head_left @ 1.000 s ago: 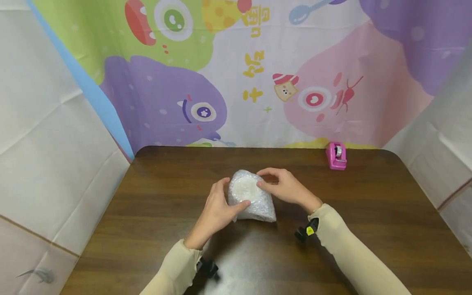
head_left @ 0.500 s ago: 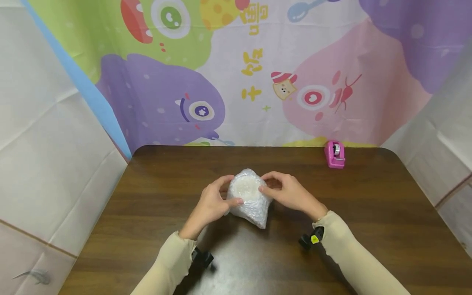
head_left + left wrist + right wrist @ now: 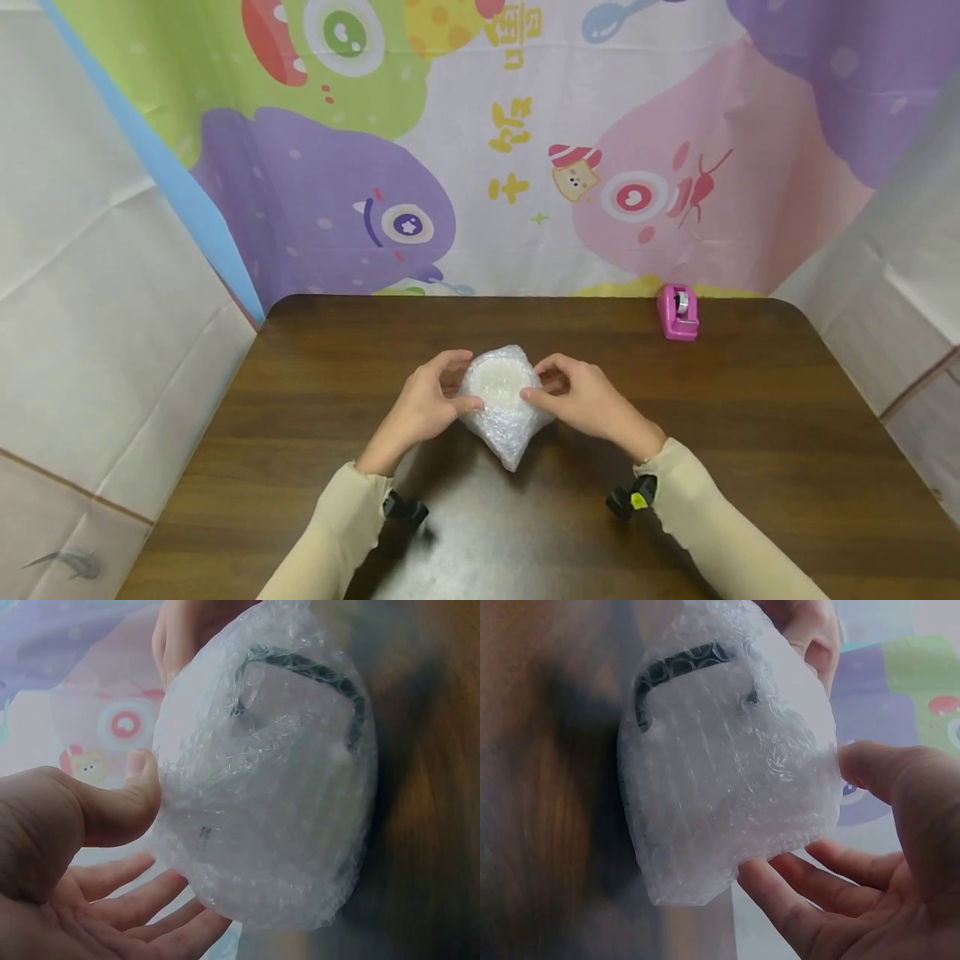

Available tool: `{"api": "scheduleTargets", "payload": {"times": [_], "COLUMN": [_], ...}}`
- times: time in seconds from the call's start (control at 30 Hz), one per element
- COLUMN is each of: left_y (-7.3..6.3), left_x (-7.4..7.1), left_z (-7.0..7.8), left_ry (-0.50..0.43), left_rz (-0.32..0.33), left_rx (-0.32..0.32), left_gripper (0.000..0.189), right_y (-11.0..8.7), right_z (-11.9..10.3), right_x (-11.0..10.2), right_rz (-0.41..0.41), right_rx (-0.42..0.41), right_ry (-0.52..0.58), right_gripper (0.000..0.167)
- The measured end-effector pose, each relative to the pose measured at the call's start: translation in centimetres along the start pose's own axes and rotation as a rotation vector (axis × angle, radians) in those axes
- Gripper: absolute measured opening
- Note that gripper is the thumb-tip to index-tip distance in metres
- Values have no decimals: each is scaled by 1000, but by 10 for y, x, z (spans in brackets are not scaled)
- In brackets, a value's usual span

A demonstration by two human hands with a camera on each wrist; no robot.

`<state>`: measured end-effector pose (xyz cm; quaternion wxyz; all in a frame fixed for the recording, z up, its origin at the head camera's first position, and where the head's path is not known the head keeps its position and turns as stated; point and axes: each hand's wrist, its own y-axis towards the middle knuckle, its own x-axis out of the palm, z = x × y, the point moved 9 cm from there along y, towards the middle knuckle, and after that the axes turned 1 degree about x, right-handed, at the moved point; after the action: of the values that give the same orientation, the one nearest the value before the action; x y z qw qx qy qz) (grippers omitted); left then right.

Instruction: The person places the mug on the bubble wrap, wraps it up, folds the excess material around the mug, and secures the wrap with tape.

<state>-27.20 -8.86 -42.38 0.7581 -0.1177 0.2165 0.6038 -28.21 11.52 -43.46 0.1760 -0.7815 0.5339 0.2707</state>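
A white mug (image 3: 504, 417) wrapped in bubble wrap is at the middle of the table, its pale round end facing up and a pointed corner of wrap towards me. Through the plastic in both wrist views shows a dark-edged handle (image 3: 319, 671). On its left side my left hand (image 3: 426, 402) grips it, thumb at the near upper edge and fingers behind. My right hand (image 3: 588, 402) holds the opposite side the same way, with its thumb (image 3: 866, 766) against the wrap. Whether the mug's base touches the table is hard to tell.
A pink tape dispenser (image 3: 678, 313) stands near the back right edge of the brown wooden table (image 3: 315, 367). Behind the table hangs a cartoon-printed cloth (image 3: 645, 150). Pale panels (image 3: 112, 275) close off both sides.
The wrapped mug has turned clockwise as seen from above: its pointed corner swung from the right towards me. Both hands have shifted slightly with it, the left one a little leftward.
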Motion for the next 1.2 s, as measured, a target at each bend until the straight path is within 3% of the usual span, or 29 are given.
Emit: {"api": "scheduleTargets", "payload": {"times": [0.2,0.43,0.7,0.83,0.93,1.07,1.2], "left_y": [0,-5,-28,-38,-45,-52,-55], "left_x": [-5,-14,-17,-8,5,23,32], "left_z": [0,-2,31,46,52,54,53], "left_ry": [32,112,282,300,291,302,363], "left_rz": [-21,19,155,152,102,41,61], "left_rx": [5,-17,185,254,284,307,325], "left_gripper": [52,49,43,36,35,42,54], "right_y": [-7,-8,3,10,17,26,31], "right_z": [-5,-11,-23,-22,-21,-20,-20], "right_x": [3,0,-19,-20,-17,-9,-2], "right_rz": [28,3,137,171,163,110,45], "right_rx": [6,5,-147,-189,-199,-203,-205], "right_ry": [9,-49,-116,-101,-100,-83,-74], "right_gripper": [35,34,16,19,30,42,47]}}
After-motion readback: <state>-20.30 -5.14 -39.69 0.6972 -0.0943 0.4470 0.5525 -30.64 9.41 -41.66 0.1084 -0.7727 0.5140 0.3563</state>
